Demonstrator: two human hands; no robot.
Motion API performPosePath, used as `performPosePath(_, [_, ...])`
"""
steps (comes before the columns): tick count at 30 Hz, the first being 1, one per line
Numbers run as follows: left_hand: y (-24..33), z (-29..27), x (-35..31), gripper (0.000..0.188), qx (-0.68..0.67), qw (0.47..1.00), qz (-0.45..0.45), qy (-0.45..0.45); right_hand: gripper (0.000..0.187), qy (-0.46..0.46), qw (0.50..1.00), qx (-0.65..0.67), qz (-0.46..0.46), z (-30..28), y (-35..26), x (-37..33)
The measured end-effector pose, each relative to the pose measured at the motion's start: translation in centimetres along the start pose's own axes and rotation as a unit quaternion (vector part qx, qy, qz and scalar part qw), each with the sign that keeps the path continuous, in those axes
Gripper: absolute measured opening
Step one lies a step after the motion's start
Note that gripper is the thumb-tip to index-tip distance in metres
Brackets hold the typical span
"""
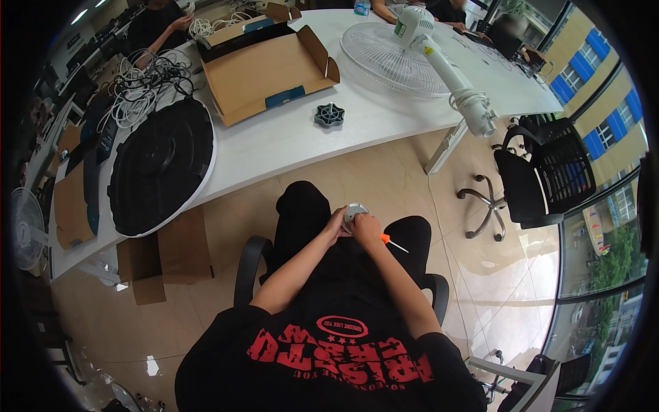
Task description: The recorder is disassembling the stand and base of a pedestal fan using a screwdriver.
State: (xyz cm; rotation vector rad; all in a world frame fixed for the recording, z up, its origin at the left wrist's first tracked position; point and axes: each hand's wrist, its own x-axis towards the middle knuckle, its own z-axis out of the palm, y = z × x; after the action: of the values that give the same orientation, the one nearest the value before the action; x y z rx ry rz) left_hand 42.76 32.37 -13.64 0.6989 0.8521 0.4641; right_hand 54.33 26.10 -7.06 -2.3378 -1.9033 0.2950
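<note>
In my lap I hold a small round white part, with my left hand closed around its left side. My right hand presses its fingers onto the part's face. A screwdriver with an orange handle is tucked in the same right hand, its thin shaft pointing away to the right. What the right fingertips pinch, if anything, is hidden. On the table ahead lies a dark star-shaped piece. A white fan rests on its wire cage, its pole hanging toward the table's near edge.
The white table spans the space ahead. On it are an open cardboard box, tangled cables and a large black round base. A cardboard box stands below. An office chair is at right; people sit across.
</note>
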Motion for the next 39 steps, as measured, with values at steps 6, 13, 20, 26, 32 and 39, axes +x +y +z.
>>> performPosePath(6, [0.0,0.3,0.0,0.056,0.015,1.0,-0.014,0.009,0.016,0.015,0.999,-0.009,-0.036,0.3,-0.1,0.1])
performPosePath(13, [-0.2,0.1,0.7,0.058,0.03,0.999,-0.014,-0.013,0.016,0.026,0.996,0.03,-0.08,-0.4,0.0,-0.3])
performPosePath(20, [-0.4,0.3,0.6,0.056,0.009,1.0,-0.005,-0.003,0.023,0.013,1.0,0.007,-0.007,-0.4,0.4,-0.2])
performPosePath(26, [-0.1,0.5,0.4,0.055,0.015,1.0,-0.014,0.005,0.026,-0.002,1.0,-0.018,-0.014,0.3,0.4,0.3])
performPosePath(32, [0.0,0.8,0.0,0.055,0.023,1.0,-0.009,0.013,0.021,-0.012,0.999,-0.011,-0.047,0.2,0.2,0.5])
performPosePath(39, [-0.4,0.6,0.3,0.055,0.04,0.998,-0.021,0.037,0.018,0.001,0.982,-0.054,-0.183,0.7,1.0,0.7])
